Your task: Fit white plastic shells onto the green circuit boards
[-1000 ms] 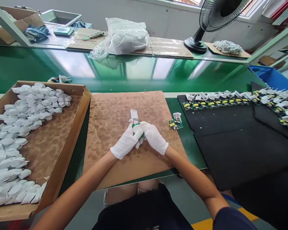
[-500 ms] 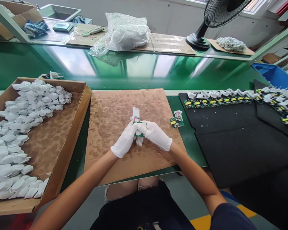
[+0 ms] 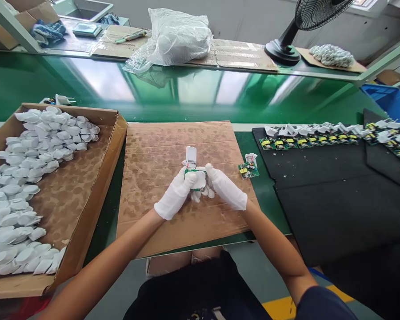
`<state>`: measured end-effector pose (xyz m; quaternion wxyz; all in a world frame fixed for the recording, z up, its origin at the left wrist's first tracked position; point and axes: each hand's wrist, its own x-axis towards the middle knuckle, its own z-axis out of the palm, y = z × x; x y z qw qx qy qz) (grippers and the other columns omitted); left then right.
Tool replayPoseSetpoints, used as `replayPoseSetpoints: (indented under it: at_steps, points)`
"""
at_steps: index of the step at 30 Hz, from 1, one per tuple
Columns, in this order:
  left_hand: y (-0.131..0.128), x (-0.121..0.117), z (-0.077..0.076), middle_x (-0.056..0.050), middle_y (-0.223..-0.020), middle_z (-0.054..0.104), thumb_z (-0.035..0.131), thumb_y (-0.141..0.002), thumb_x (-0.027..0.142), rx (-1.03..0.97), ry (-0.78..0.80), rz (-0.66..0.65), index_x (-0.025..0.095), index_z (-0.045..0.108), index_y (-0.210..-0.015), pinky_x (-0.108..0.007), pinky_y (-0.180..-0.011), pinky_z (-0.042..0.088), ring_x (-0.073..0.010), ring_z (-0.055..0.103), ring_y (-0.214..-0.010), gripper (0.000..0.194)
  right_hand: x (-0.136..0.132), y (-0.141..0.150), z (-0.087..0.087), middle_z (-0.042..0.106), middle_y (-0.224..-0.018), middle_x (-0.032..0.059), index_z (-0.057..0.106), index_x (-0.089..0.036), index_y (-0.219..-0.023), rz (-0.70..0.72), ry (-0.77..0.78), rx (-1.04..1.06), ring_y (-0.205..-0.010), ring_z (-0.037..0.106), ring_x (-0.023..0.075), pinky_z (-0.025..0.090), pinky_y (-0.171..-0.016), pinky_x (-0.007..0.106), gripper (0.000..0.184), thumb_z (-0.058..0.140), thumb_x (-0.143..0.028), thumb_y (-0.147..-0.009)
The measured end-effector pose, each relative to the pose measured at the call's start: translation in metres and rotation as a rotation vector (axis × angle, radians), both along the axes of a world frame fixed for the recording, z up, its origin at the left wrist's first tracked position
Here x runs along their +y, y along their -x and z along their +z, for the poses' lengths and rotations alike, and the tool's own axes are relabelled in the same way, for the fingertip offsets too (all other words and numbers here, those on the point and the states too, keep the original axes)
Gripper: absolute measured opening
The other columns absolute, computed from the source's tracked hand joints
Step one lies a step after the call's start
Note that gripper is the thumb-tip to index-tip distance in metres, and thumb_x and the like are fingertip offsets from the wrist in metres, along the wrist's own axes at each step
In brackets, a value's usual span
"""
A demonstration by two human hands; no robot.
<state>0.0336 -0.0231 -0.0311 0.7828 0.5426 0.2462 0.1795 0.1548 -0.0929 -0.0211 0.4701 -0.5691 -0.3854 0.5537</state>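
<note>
A black desk fan (image 3: 315,18) stands on a shelf (image 3: 320,71) above the glossy green workbench (image 3: 183,86) against a grey wall (image 3: 246,22)

Green belt desk (image 3: 173,95) — one cardboard sheet (image 3: 146,186), one cardboard tray (image 3: 115,151) of white plastic casings (image 3: 13,195), one black foam mat (image 3: 320,209).

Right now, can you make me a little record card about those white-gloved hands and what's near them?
Left hand: gloved, gripping a green circuit board
Right hand: gloved, fingers around the same board
Also in hands: white plug casing
Underneath: brown cardboard sheet
To the right: loose circuit board
To the left: cardboard tray of white casings
</note>
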Motion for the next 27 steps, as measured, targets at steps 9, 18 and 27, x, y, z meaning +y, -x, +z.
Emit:
replayPoseSetpoints:
  at_steps: [9, 18, 27]
  points:
    - [0.008, 0.005, 0.009, -0.005, -0.075, 0.062, 0.044, -0.086, 0.04, -0.134, 0.006, -0.136, 0.012, 0.048, -0.106, -0.027, -0.047, 0.047, -0.0144, 0.058, -0.056, 0.034, -0.004, -0.008, 0.022, 0.058, -0.058, 0.0007, 0.057, -0.014, -0.082, 0.152, -0.065, 0.09, -0.047, 0.049, 0.0089, 0.039, -0.047, 0.021, 0.045, 0.036, -0.053, -0.089]
    - [0.009, 0.009, 0.003, -0.004, -0.076, 0.063, 0.043, -0.082, 0.053, -0.098, 0.116, 0.047, 0.015, 0.047, -0.106, -0.026, -0.05, 0.048, -0.0136, 0.057, -0.057, 0.045, -0.001, 0.004, 0.015, 0.057, -0.064, -0.0016, 0.048, -0.015, -0.125, 0.039, -0.025, -0.192, -0.051, 0.047, 0.0078, 0.037, -0.045, 0.018, 0.045, 0.048, -0.038, -0.086]
    - [0.005, 0.011, -0.016, -0.005, -0.095, 0.065, 0.049, -0.081, 0.045, 0.036, -0.215, 0.208, 0.017, 0.057, -0.103, -0.028, -0.077, 0.047, -0.0175, 0.058, -0.085, 0.037, -0.001, 0.003, 0.007, 0.054, -0.052, -0.0008, 0.062, -0.012, -0.102, -0.039, -0.051, -0.142, -0.04, 0.044, 0.0071, 0.035, -0.038, 0.018, 0.049, 0.032, -0.049, -0.09]
